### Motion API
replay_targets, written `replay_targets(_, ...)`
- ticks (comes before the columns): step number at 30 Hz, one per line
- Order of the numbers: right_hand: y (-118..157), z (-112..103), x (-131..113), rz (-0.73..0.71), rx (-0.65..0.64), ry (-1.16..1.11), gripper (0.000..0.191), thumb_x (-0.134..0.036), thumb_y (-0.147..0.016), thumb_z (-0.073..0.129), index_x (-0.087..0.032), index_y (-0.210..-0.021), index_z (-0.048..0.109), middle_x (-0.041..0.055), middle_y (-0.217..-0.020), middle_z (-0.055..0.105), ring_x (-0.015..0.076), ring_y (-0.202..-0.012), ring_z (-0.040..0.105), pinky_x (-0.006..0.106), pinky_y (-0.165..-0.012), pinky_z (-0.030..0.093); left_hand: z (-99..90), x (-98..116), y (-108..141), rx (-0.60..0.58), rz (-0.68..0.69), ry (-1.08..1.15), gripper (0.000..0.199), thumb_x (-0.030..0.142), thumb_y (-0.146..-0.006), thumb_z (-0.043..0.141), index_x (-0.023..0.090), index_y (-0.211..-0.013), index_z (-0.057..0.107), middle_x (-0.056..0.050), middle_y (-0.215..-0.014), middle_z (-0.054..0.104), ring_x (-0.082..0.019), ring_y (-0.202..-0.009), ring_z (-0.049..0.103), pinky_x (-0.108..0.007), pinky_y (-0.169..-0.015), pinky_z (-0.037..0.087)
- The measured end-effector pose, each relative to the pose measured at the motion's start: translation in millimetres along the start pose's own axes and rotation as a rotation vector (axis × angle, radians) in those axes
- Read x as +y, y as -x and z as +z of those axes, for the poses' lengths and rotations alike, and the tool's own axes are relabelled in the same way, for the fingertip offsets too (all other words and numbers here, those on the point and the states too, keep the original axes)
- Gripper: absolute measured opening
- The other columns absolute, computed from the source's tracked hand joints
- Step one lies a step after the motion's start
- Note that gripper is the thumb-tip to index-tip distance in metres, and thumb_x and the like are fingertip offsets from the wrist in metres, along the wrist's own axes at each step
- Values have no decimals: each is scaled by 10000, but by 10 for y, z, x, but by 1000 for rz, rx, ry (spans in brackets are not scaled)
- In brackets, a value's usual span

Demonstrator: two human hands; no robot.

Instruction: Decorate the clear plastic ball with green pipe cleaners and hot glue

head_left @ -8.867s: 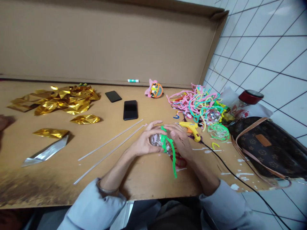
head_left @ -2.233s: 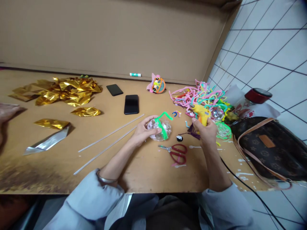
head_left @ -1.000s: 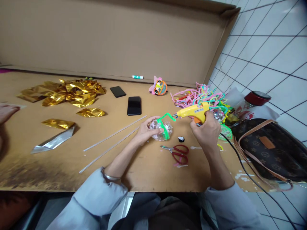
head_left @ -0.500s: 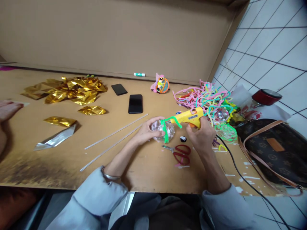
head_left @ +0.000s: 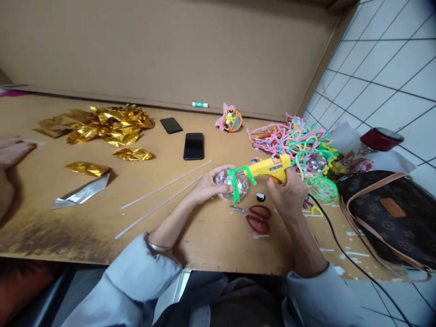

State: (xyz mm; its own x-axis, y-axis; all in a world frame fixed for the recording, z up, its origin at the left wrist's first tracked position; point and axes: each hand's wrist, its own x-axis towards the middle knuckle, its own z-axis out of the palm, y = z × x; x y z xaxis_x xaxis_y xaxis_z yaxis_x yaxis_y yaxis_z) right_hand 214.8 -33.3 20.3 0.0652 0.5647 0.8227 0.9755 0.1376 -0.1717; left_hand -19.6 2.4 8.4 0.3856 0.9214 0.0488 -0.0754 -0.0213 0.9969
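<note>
A clear plastic ball (head_left: 242,187) banded with a green pipe cleaner (head_left: 235,190) sits mid-surface (head_left: 204,250), the left hand (head_left: 207,187) clasped around its left side. The right hand (head_left: 288,190) grips a yellow glue gun (head_left: 270,169), its nozzle at the band's top beneath the strip's loose end; whether it touches, I cannot tell. Red-handled scissors (head_left: 259,219) lie on the near side, a black-and-white disc (head_left: 260,197) just beyond. Two thin rods (head_left: 163,186) lie left, a black smartphone (head_left: 194,146) farther back, tangled pipe cleaners (head_left: 269,138) far right, gold foil (head_left: 116,127) far left, a monogrammed handbag (head_left: 371,222) right.
</note>
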Motion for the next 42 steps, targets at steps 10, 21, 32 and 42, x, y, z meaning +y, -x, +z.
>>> replay_targets(10, 7, -17, 11, -26, -14, -8, 70, -270, -779, 548, -225, -831, 538, 16, -691, 591, 197, -635, 563, 286, -567, 364, 10, 25, 4, 14, 14, -35, 647, 271, -549, 839, 165, -1165, 674, -33, -977, 659, -155, -807, 581, -257, -757, 461)
replay_targets(21, 2, -46, 5, -6, -61, -36, 71, -279, -778, 557, -224, -821, 543, 21, -684, 589, 200, -626, 546, 290, -571, 367, 7, 13, -1, 11, 20, -26, 649, 266, -549, 842, 168, -1169, 677, -41, -999, 668, -163, -824, 598, -260, -763, 466)
replay_targets(32, 6, -54, 8, -1, -66, -29, 59, -272, -778, 555, -227, -816, 546, 10, -667, 583, 189, -604, 529, 282, -561, 351, 5, 10, -3, 5, 16, -29, 652, 264, -547, 845, 165, -1167, 669, -39, -1005, 664, -153, -817, 591, -247, -754, 462)
replay_targets(42, 1, -54, 5, 4, -70, -28, 32, -253, -777, 544, -231, -802, 544, 5, -656, 566, 186, -603, 516, 279, -563, 347, -7, -11, -8, 8, 35, -48, 649, 278, -551, 854, 170, -1166, 680, -56, -1052, 679, -181, -864, 621, -272, -795, 481)
